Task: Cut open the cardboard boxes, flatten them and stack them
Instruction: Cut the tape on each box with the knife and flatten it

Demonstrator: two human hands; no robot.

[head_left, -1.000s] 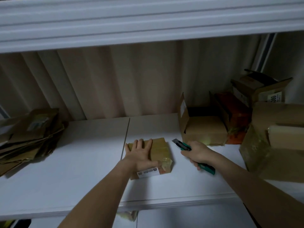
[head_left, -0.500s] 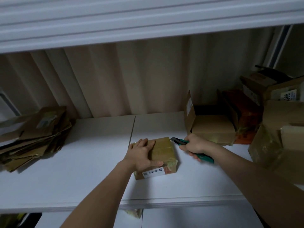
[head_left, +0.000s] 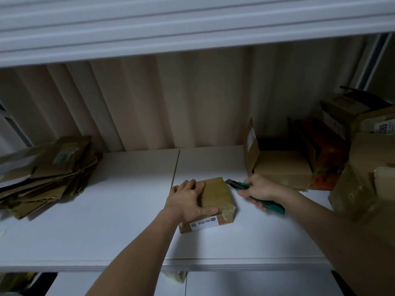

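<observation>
Left hand [head_left: 188,199] presses flat on the sealed box [head_left: 215,195]; right hand [head_left: 259,188] grips the cutter [head_left: 241,185], blade at its far corner. Flattened stack [head_left: 49,174] far left; uncut boxes [head_left: 282,165] right.

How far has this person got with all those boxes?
Partway, it seems. Done: a pile of flattened cardboard lies at the left of the shelf. In hand: the left hand presses down on a small taped box while the right hand holds a green utility knife with its blade at the box's far right corner. Left: several unflattened boxes wait at the right.
</observation>
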